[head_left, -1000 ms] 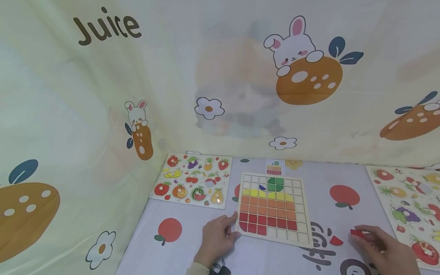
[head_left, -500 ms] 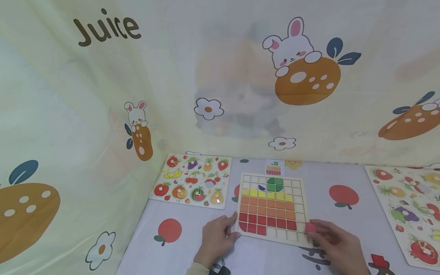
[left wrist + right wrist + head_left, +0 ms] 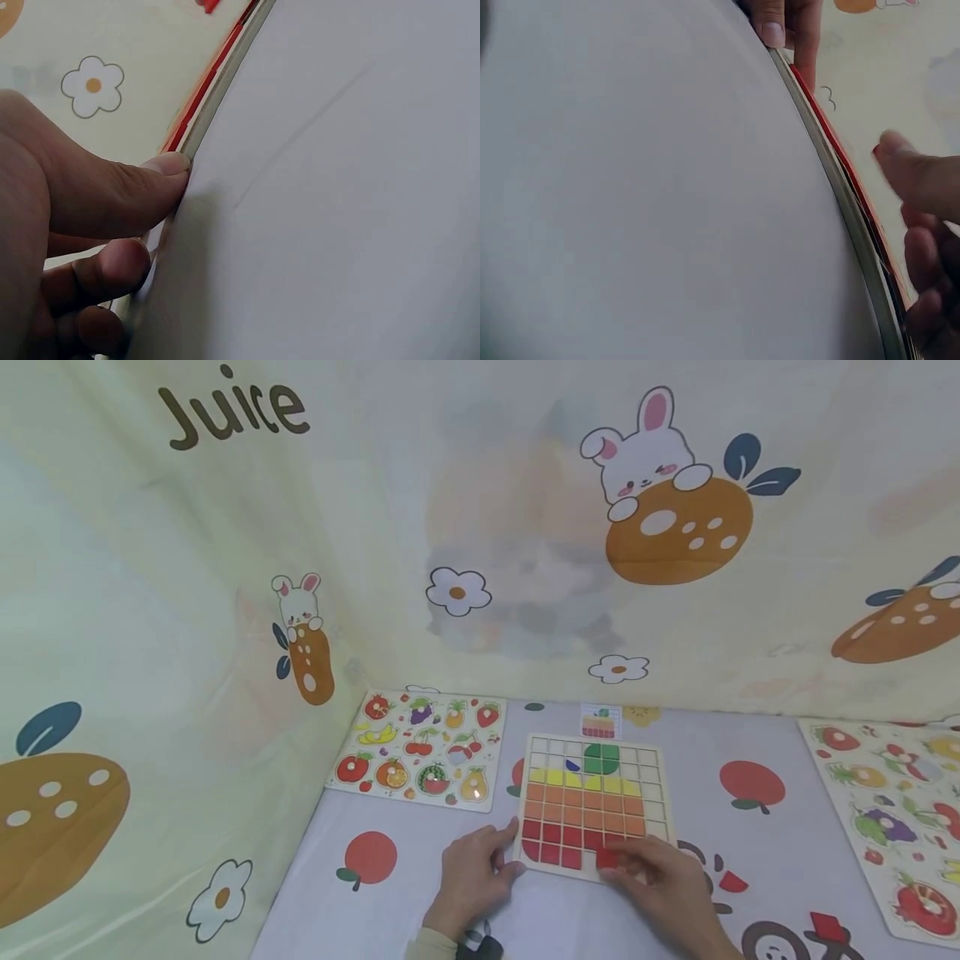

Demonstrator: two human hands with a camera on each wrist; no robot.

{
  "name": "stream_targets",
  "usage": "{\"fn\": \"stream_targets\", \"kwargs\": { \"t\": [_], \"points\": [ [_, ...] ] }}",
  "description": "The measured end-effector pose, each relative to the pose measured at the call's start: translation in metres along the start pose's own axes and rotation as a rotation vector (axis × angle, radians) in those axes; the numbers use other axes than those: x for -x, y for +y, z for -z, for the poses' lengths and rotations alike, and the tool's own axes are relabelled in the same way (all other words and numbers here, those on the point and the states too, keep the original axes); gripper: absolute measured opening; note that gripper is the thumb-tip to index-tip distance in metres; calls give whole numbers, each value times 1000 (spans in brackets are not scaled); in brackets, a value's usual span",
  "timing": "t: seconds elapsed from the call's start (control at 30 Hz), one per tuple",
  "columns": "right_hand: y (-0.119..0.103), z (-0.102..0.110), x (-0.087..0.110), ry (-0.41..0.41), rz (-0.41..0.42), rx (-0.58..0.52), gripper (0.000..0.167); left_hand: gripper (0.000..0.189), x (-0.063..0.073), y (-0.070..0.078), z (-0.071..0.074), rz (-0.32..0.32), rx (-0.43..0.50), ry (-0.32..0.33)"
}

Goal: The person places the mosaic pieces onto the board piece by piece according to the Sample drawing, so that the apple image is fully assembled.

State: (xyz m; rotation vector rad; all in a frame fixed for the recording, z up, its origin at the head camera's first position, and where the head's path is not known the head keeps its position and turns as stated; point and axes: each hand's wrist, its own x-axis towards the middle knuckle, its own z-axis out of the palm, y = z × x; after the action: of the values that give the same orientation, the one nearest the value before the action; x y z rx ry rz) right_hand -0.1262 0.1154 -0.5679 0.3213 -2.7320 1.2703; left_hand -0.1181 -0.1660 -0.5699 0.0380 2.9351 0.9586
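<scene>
My left hand (image 3: 474,875) grips the near left corner of a wooden grid puzzle board (image 3: 654,774); its thumb (image 3: 112,191) presses the board's edge in the left wrist view. Above the board's near row, my right hand (image 3: 663,878) pinches a red square tile (image 3: 606,858) between thumb and fingers. Only a red sliver of that tile shows at the fingertips in the right wrist view. Red, orange, yellow and green tiles fill much of the grid, with a small blue piece (image 3: 573,766) by the green ones (image 3: 600,760). The right hand covers part of the red rows.
Loose on the cloth at right lie a rounded red piece (image 3: 732,882) and a red tile (image 3: 827,927). A small pattern card (image 3: 600,722) stands behind the board. Fruit puzzle boards flank it, one at left (image 3: 420,752) and one at right (image 3: 885,852).
My right hand has carried the red tile leftward from the cloth at the right to over the board's near row. The left hand has stayed at the board's corner.
</scene>
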Motion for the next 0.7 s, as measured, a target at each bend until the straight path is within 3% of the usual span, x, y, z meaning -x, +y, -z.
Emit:
{"fn": "stream_targets", "kwargs": {
  "t": [0.37, 0.7],
  "points": [
    [-5, -11, -9, -125, -30, 122, 33, 57, -1, -1, -2, -35, -16, 32],
    [-1, -11, -9, -102, 20, 115, 38, 57, -1, -2, -2, -20, -28, 29]
  ]
}}
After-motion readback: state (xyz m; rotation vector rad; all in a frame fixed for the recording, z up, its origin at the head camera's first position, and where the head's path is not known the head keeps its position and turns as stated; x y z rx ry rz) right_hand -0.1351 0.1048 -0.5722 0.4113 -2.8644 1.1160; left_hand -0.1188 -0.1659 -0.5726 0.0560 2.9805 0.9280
